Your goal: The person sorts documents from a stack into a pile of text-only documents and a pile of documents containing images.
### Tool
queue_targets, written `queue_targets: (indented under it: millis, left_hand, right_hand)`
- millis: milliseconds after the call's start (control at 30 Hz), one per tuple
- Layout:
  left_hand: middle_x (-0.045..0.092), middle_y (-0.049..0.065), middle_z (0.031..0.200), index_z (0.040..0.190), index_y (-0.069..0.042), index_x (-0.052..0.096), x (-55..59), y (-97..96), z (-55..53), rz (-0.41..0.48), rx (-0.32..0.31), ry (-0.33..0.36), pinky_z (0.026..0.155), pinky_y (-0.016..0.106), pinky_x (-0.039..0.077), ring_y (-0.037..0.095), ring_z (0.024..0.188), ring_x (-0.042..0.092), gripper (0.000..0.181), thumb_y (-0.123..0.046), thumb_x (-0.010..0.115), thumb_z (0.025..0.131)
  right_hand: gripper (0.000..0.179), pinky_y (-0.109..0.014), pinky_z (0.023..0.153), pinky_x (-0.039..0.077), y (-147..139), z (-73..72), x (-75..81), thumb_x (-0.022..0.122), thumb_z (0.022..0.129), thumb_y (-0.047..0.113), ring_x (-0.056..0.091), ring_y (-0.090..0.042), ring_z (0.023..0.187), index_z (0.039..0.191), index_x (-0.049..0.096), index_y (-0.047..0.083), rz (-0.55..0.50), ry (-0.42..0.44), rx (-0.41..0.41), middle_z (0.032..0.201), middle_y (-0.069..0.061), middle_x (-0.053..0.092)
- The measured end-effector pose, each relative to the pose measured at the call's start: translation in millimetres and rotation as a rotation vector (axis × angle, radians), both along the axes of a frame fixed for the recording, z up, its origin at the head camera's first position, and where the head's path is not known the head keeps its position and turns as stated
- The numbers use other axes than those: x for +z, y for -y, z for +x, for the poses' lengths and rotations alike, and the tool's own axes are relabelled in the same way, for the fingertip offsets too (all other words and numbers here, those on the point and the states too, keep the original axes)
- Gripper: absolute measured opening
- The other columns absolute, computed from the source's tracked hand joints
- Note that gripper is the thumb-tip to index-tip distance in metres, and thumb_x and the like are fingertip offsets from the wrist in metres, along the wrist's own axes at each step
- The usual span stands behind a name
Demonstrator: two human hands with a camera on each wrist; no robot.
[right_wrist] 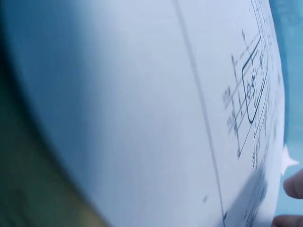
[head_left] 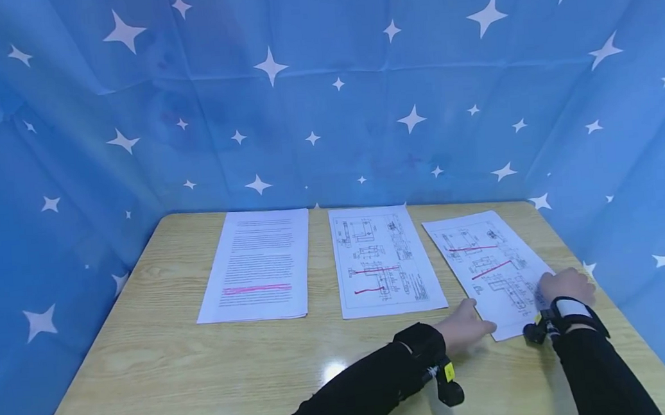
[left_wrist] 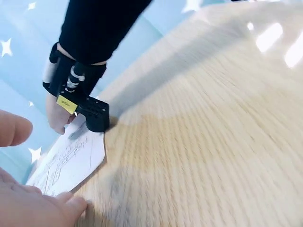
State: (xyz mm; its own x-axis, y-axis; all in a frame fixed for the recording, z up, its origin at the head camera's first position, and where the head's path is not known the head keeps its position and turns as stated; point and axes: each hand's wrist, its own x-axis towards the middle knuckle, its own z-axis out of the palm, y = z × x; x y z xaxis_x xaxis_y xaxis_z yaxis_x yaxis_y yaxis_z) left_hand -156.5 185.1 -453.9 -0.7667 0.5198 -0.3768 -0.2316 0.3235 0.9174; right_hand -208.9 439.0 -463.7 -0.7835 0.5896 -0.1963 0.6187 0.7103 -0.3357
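A printed sheet with technical drawings and red pen strokes (head_left: 486,258) lies tilted on the right part of the table. At its lower left edge is my left hand (head_left: 462,328), thumb and fingers spread apart; in the left wrist view the fingers (left_wrist: 42,208) lie beside the sheet's corner. My right hand (head_left: 568,286) rests at the sheet's right edge, covering part of it. Close up in the right wrist view, the drawing sheet (right_wrist: 142,118) fills most of the picture, with two of that hand's fingertips (right_wrist: 294,185) apart at the lower right.
A second drawing sheet with red strokes (head_left: 385,261) lies in the middle. Further left is a text page with pink highlighted lines (head_left: 257,254), apparently atop other paper. The wooden table (head_left: 164,373) meets a blue star-patterned curtain (head_left: 340,149) behind and at both sides.
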Motion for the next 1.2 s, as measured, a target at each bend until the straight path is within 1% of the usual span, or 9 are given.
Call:
queue_targets:
  millis: [133, 267, 467, 633, 767, 900, 1033, 1133, 1200]
  left_hand:
    - [0.04, 0.009, 0.134, 0.136, -0.002, 0.033, 2.4, -2.0, -2.9, 0.059, 0.026, 0.075, 0.102, 0.038, 0.029, 0.019, 0.122, 0.038, 0.06, -0.017, 0.061, 0.084]
    - [0.039, 0.009, 0.133, 0.135, -0.001, 0.033, 1.2, 1.1, -5.3, 0.07, 0.011, 0.085, 0.102, 0.038, 0.03, 0.021, 0.122, 0.037, 0.057, -0.016, 0.059, 0.086]
    - [0.042, 0.007, 0.121, 0.125, 0.0, 0.037, -1.4, 2.7, -8.0, 0.136, 0.082, 0.133, 0.098, 0.038, 0.031, 0.019, 0.111, 0.04, 0.043, -0.018, 0.055, 0.09]
    - [0.043, 0.007, 0.099, 0.112, -0.001, 0.043, -5.0, -1.2, -12.0, 0.16, 0.161, 0.15, 0.08, 0.035, 0.034, 0.021, 0.088, 0.04, 0.029, -0.018, 0.053, 0.091]
    - [0.047, 0.01, 0.112, 0.124, 0.004, 0.04, -5.9, 0.8, -21.2, 0.185, 0.198, 0.147, 0.091, 0.037, 0.035, 0.024, 0.106, 0.045, 0.04, -0.016, 0.052, 0.091]
    - [0.047, 0.012, 0.113, 0.123, 0.003, 0.039, -1.3, 9.3, -32.1, 0.196, 0.255, 0.098, 0.091, 0.036, 0.034, 0.025, 0.108, 0.045, 0.04, -0.016, 0.052, 0.091]
    - [0.044, 0.013, 0.112, 0.127, 0.003, 0.034, 8.5, 25.1, -40.9, 0.25, 0.314, 0.031, 0.086, 0.034, 0.036, 0.023, 0.099, 0.046, 0.046, -0.02, 0.051, 0.091]
    - [0.042, 0.014, 0.124, 0.136, 0.003, 0.026, 16.0, 39.2, -48.4, 0.337, 0.35, 0.023, 0.094, 0.038, 0.036, 0.024, 0.11, 0.046, 0.055, -0.021, 0.05, 0.093]
    - [0.046, 0.014, 0.124, 0.134, 0.002, 0.033, 19.5, 47.8, -54.8, 0.392, 0.372, 0.001, 0.095, 0.042, 0.037, 0.026, 0.111, 0.047, 0.049, -0.019, 0.049, 0.094]
  right_hand:
    - [0.045, -0.049, 0.067, 0.037, 0.5, -4.3, -3.3, 0.032, 0.089, 0.02, 0.04, -0.043, 0.085, 0.103, 0.047, -0.02, 0.014, 0.014, 0.003, 0.092, -0.03, 0.042]
    - [0.036, -0.045, 0.062, 0.038, 3.5, -3.0, -1.4, 0.034, 0.088, 0.014, 0.046, -0.04, 0.078, 0.098, 0.052, -0.016, 0.043, 0.003, -0.007, 0.086, -0.028, 0.048]
    - [0.037, -0.061, 0.083, 0.027, 20.0, 2.0, 12.8, 0.037, 0.086, 0.006, 0.049, -0.042, 0.085, 0.118, 0.046, -0.011, 0.08, -0.074, 0.019, 0.1, -0.031, 0.054]
    - [0.04, -0.062, 0.084, 0.021, 37.9, 4.3, 36.7, 0.035, 0.091, 0.007, 0.049, -0.044, 0.089, 0.126, 0.043, -0.009, 0.053, -0.218, 0.016, 0.107, -0.032, 0.053]
    - [0.039, -0.06, 0.085, 0.019, 52.2, 3.2, 62.1, 0.031, 0.096, 0.012, 0.047, -0.045, 0.093, 0.128, 0.044, -0.007, 0.001, -0.373, -0.002, 0.111, -0.031, 0.053]
    - [0.04, -0.059, 0.084, 0.022, 65.8, 4.1, 85.3, 0.029, 0.098, 0.018, 0.049, -0.043, 0.092, 0.127, 0.046, -0.005, -0.013, -0.491, 0.031, 0.109, -0.029, 0.054]
    - [0.043, -0.04, 0.069, 0.043, 85.6, 10.8, 113.4, 0.028, 0.099, 0.023, 0.054, -0.039, 0.089, 0.131, 0.043, -0.001, -0.057, -0.536, 0.059, 0.109, -0.028, 0.055]
    - [0.045, -0.023, 0.05, 0.044, 100.8, 13.5, 129.0, 0.028, 0.099, 0.026, 0.057, -0.034, 0.087, 0.133, 0.042, 0.002, -0.121, -0.563, 0.05, 0.11, -0.026, 0.055]
    - [0.044, -0.018, 0.048, 0.043, 108.4, 12.5, 134.0, 0.029, 0.099, 0.028, 0.057, -0.028, 0.084, 0.133, 0.043, 0.004, -0.157, -0.59, 0.035, 0.11, -0.023, 0.055]
